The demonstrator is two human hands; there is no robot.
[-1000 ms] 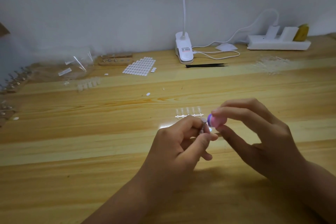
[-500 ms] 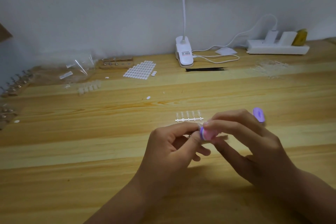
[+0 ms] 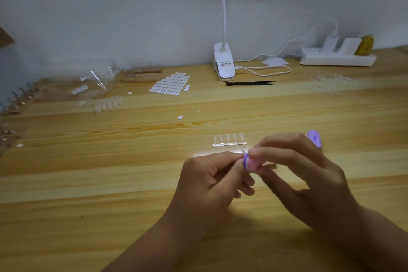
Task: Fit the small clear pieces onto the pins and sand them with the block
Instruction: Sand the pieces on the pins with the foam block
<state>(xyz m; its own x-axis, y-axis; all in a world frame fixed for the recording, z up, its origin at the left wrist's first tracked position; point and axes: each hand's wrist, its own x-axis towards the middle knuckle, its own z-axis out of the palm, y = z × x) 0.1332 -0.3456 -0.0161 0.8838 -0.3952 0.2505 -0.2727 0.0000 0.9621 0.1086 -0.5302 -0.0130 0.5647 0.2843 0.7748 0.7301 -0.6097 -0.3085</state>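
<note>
Block [image 3: 251,163], pink-purple, pinched by right hand [image 3: 309,181] beside left hand [image 3: 209,183] pinching clear piece [image 3: 243,152]

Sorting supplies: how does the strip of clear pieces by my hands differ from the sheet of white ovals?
The strip of clear pieces is see-through, one row of five; the sheet of white ovals is opaque, many rows. The strip lies nearer you, the sheet farther back. Both lie flat on the table.

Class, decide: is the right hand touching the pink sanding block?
Touching. The head view shows the right hand gripping the sanding block in its fingers.
</note>
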